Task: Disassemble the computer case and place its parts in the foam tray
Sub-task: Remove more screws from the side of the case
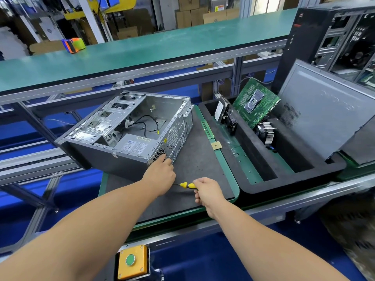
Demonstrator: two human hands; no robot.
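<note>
Push-button box: yellow housing with a green button, mounted below the near edge of the bench.
Right hand: over the near right part of the dark mat; fingers curled round the yellow handle of a screwdriver, whose shaft points left toward the other hand.
Left hand: reaching forward to the case's near right corner; fingertips touch the metal rear panel by the vent holes. Whether they pinch anything there I cannot tell.
Work mat: dark sheet on a green-edged board at the near middle of the bench.
Computer case: lies on its side on the mat, overhanging the mat's left edge, open face up. A power supply sits in its near corner, black cables run across the bare floor, and drive bays fill the far left end.
RAM stick: green, lying along the mat's right edge; a small square plate lies just nearer.
Foam tray: black, just right of the mat. It holds a hard drive at the far left, a motherboard standing tilted, and a finned heatsink in front of the board.
Side panel: grey sheet leaning at the tray's right end.
Second tower: black chassis at the far right corner.
Tape roll: orange and green, on the raised green shelf behind.
</note>
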